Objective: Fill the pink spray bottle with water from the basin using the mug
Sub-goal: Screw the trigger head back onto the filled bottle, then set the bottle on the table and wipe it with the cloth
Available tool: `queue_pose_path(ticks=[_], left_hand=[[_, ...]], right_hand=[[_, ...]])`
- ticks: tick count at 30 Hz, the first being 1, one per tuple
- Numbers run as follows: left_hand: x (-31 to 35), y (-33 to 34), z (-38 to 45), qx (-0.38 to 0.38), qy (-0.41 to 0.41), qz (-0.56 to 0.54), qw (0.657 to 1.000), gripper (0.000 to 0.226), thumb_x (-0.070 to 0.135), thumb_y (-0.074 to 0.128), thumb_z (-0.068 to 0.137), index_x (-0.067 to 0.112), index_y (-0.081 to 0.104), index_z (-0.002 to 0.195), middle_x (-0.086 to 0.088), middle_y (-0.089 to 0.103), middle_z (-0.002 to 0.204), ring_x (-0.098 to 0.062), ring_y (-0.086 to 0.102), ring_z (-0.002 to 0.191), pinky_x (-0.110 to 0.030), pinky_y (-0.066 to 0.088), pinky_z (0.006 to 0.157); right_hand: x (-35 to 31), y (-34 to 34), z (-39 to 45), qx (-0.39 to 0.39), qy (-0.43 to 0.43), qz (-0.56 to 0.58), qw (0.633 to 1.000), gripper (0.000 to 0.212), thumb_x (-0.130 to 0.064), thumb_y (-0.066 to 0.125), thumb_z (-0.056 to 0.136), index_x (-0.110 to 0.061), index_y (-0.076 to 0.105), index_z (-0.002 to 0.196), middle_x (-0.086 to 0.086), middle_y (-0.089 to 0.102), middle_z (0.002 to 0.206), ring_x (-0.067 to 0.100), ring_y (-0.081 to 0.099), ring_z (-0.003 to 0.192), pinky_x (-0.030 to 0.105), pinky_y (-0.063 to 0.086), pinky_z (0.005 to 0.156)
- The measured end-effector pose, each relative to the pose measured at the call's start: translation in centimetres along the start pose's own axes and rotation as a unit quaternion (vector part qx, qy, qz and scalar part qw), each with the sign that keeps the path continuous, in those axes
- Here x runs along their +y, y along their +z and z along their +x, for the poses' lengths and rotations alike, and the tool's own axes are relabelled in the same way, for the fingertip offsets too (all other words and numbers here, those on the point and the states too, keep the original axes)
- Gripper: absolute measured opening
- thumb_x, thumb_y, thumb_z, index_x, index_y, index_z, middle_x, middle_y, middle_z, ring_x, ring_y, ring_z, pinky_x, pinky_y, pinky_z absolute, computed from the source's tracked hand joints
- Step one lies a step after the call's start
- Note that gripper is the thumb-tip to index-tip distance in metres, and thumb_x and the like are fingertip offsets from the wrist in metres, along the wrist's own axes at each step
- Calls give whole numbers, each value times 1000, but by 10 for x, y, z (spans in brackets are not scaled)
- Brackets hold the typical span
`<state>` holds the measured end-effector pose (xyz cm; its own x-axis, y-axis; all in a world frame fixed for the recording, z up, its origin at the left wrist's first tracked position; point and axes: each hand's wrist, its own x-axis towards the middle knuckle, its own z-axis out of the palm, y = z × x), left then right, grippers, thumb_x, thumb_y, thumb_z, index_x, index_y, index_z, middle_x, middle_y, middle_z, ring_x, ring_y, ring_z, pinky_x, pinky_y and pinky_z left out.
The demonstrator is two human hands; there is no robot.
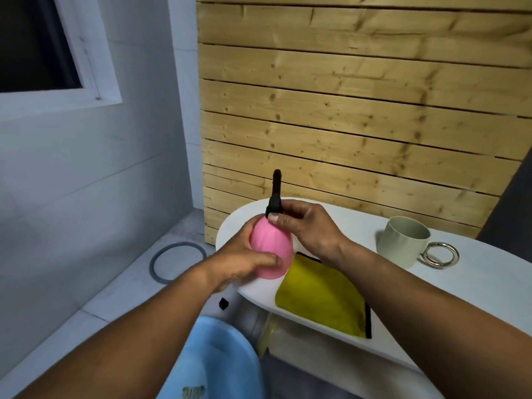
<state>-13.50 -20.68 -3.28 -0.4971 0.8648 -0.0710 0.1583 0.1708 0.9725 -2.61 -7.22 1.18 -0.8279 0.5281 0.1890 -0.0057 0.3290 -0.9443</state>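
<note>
In the head view, the pink spray bottle (272, 249) stands nearly upright above the left end of the white table (475, 286), its long axis vertical and its black spray head (275, 197) pointing up toward the wooden slat wall (359, 110). The left hand (247, 254) wraps around the pink body from the left, thumb lying across its front. The right hand (308, 226) pinches the black collar at the neck, fingers curled around it. A pale green mug (403, 240) sits upright on the table to the right, well apart from the bottle, its metal ring handle facing right. A yellow cloth (319, 298) lies on the table just beside the bottle. The blue basin (218, 361) sits on the floor below.
</note>
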Motion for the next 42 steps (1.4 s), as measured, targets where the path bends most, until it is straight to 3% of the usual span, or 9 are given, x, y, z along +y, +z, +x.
queue_pose_path(ticks=[4,9,17,21,26,30,37,39,42], left_hand=[[0,10,1,127,19,76,989,96,37,99,57,38,41,134,3,58,125,-17,62,104,-36,61,83],[0,44,1,306,-25,222,925,102,62,90,55,28,35,133,-4,50,126,-28,51,117,-38,48,88],[8,-7,16,-31,6,46,998,108,26,97,65,42,35,151,5,58,136,-17,60,119,-40,59,97],[9,-10,24,-14,8,85,996,102,23,97,64,40,40,146,5,58,132,-22,60,119,-47,59,96],[7,3,35,22,46,106,993,93,21,96,66,43,38,135,6,53,128,-14,60,106,-26,58,72],[21,21,55,41,63,98,992,93,17,94,68,39,34,135,7,47,124,-21,60,109,-29,59,75],[49,92,108,26,74,102,992,94,19,95,66,32,34,135,-2,47,128,-27,57,113,-41,61,86],[50,113,120,21,70,107,992,95,23,97,61,32,34,133,-5,48,132,-31,58,116,-47,61,90],[47,136,131,32,68,123,989,96,28,98,57,33,35,129,-6,48,132,-32,57,116,-50,60,90]], right_hand=[[1,5,2,40,-3,-16,999,27,-21,78,82,-14,74,108,0,75,101,12,69,92,32,56,87],[3,20,5,111,-20,-100,989,28,-34,75,80,-19,75,104,-3,73,100,13,68,93,39,56,86],[0,-7,6,23,5,-70,997,27,-22,66,92,-16,70,118,1,72,113,18,67,104,36,55,93],[-6,-18,3,1,17,-33,999,31,-21,64,94,-14,67,124,-1,70,119,15,65,111,29,52,94],[20,-26,-27,157,67,-161,972,40,-32,52,99,-14,58,134,2,59,136,18,53,126,31,39,107],[48,-28,-63,103,108,-255,955,39,-27,48,100,-21,53,138,1,52,143,18,50,128,32,38,108],[67,-26,-71,33,53,-530,846,19,-26,54,86,-14,68,89,7,64,94,30,66,84,36,50,73],[71,-18,-73,21,66,-548,834,30,-39,54,69,-17,74,77,3,68,78,24,68,67,33,56,62],[81,-11,-72,3,57,-537,842,62,-48,34,68,-12,77,96,9,72,94,27,71,84,43,60,75]])
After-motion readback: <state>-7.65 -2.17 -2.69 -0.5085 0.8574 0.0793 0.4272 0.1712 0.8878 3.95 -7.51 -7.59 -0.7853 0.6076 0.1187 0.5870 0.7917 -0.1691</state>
